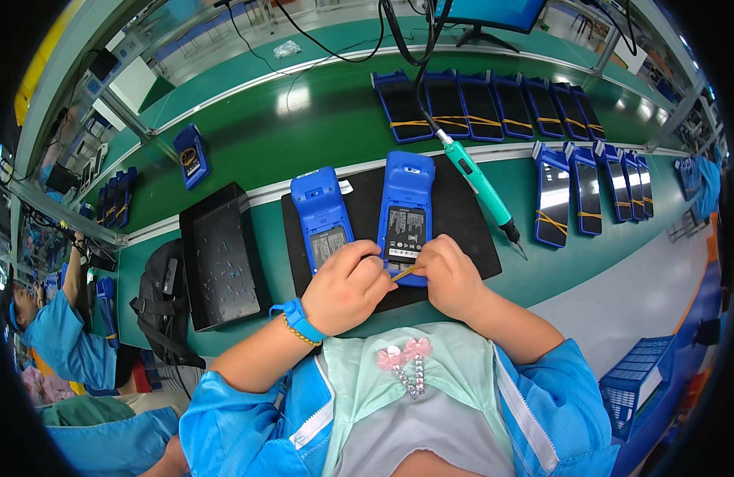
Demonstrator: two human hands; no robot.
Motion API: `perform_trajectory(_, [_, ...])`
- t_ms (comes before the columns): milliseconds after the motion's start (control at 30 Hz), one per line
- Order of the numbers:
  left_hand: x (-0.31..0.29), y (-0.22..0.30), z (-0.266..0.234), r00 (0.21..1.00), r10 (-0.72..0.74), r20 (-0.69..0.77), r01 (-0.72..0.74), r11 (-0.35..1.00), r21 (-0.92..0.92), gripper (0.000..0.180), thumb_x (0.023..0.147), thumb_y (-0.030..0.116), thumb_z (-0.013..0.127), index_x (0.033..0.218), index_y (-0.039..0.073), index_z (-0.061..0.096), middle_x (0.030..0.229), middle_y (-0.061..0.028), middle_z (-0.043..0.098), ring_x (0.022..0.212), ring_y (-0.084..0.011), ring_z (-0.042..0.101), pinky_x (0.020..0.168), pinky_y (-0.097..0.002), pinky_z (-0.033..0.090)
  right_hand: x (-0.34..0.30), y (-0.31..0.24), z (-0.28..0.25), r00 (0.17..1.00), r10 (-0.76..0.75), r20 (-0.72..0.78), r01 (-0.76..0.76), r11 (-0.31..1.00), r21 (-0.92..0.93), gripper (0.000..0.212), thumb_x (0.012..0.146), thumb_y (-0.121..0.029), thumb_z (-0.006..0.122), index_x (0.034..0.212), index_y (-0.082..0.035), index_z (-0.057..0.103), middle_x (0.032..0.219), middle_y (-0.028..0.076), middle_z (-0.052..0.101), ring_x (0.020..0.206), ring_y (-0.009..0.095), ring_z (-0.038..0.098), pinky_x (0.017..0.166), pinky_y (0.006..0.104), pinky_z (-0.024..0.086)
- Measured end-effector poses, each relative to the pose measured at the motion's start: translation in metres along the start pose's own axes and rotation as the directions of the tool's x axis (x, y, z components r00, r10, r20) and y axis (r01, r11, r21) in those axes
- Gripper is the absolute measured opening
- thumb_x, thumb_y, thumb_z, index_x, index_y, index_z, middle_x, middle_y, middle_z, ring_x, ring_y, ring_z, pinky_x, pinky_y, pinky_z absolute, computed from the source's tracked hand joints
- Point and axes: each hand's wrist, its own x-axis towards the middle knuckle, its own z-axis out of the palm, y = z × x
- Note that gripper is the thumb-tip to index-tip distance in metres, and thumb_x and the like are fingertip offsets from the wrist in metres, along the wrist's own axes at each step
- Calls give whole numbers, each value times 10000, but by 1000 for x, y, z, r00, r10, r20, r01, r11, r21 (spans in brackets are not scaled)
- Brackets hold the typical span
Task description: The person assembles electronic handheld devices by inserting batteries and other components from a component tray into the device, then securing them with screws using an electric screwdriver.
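— In the head view, where is the blue device (405, 187)?
— On the black mat (472, 226), reaching from its far edge toward its near one; its near end sits between your left hand (347, 285) and right hand (453, 280).
— And the fingers?
— Your fingertips are pinched together on a thin yellow band (403, 273), across that end.

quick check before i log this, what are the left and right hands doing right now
Left hand: closed, pinching the yellow band.
Right hand: closed, pinching the same band's other end.
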Motion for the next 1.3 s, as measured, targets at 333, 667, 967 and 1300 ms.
perform_trajectory(333, [-2,2,13,988,32,-154,-21,997,72,266,673,142,796,851,49,622,949,-97,540,936,-311,597,742,-407,522,-14,-7,0,984,-54,-172,79,987,139,319,650,58,746,865,0,518,857,132,569,632,290,575,520,359,499])
perform_trajectory(667, [4,11,16,952,100,-288,-71,992,109,262,652,115,817,799,74,604,856,-51,540,824,-263,595,658,-387,490,-11,-21,-2,974,21,-227,25,980,200,231,696,88,703,847,-3,553,824,116,577,650,283,579,568,364,498])
perform_trajectory(967, [-16,26,18,906,-414,-90,351,851,-390,180,818,-14,744,888,3,579,959,-131,637,803,-292,644,694,-366,544,-18,-25,-13,946,316,69,-317,866,387,125,859,-29,701,910,-14,587,855,129,628,713,293,611,627,374,513])
perform_trajectory(1300, [-19,32,1,905,-408,122,384,659,-646,98,859,-66,652,878,-18,569,1197,-185,614,1219,-331,634,894,-374,575,-7,-24,-5,912,411,8,-411,911,25,964,634,-102,890,1462,-45,399,1402,210,434,1234,429,488,996,473,472])
